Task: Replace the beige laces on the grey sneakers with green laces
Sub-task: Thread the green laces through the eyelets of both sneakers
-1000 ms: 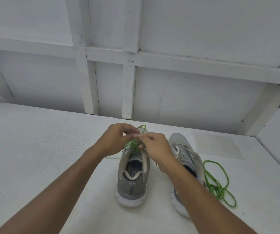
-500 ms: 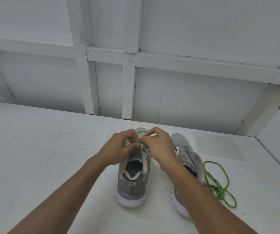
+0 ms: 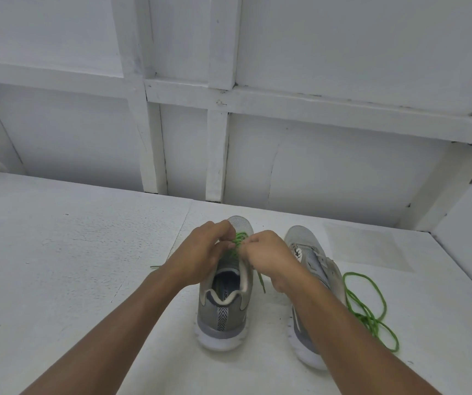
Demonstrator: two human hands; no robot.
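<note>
Shows, at centre frame on a white painted tabletop (image 3: 72, 266), a grey mesh sneaker with a white sole (image 3: 223, 315), heel toward the viewer, with a bright green cord lace (image 3: 239, 240) crossing its forefoot. Shows the left hand (image 3: 203, 252) and right hand (image 3: 269, 256) side by side above the tongue, fingers of each curled and pinching that lace. Shows also a second matching grey sneaker (image 3: 311, 252) just to the right, partly behind the right forearm, and a loose coil of green lace (image 3: 371, 309) at lower right.

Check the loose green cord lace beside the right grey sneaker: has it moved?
No. The loose green cord lace keeps its coil beside the right grey sneaker, no nearer the pale square patch.
</note>
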